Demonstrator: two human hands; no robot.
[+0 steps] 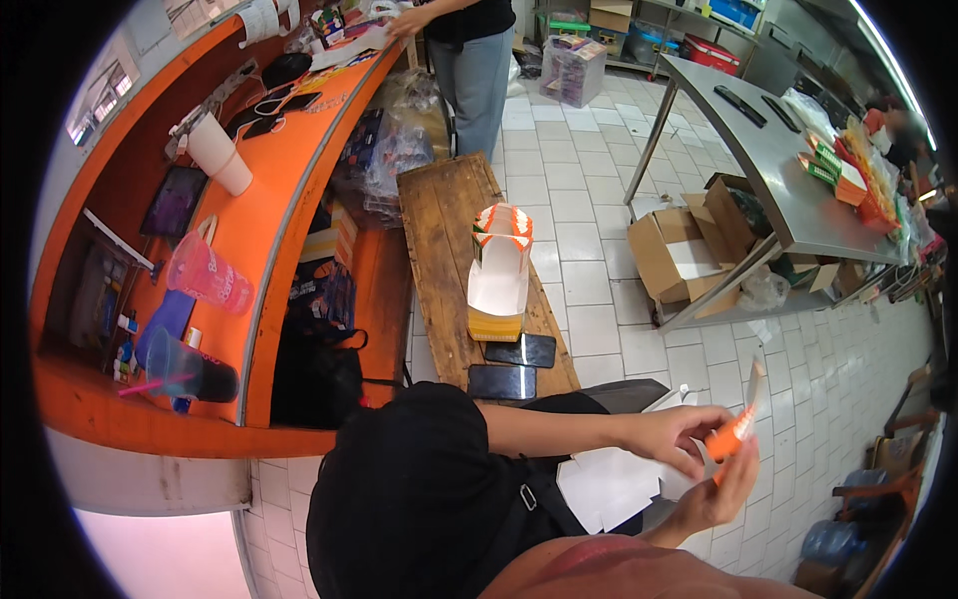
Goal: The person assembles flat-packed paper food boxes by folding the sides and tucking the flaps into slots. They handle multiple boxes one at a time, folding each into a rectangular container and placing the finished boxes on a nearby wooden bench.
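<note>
Over my lap, my left hand [679,436] and my right hand [720,494] both grip a small orange-and-white paperboard carton [733,434]. Its upper flap sticks up and looks blurred. My left fingers curl at its near side, while the right hand wraps it from below. Flat white carton blanks [604,489] lie across my lap under the hands. Ahead of me, a stack of open paperboard food trays [499,285], white inside with orange and yellow sides, stands on a wooden bench [439,230].
Two dark phones [504,381] lie at the bench's near end. To the left runs an orange counter [269,215] with a white tumbler [215,150] and plastic cups [210,275]. A steel table [758,150] stands right, cardboard boxes [689,250] beneath. Another person [471,80] stands beyond.
</note>
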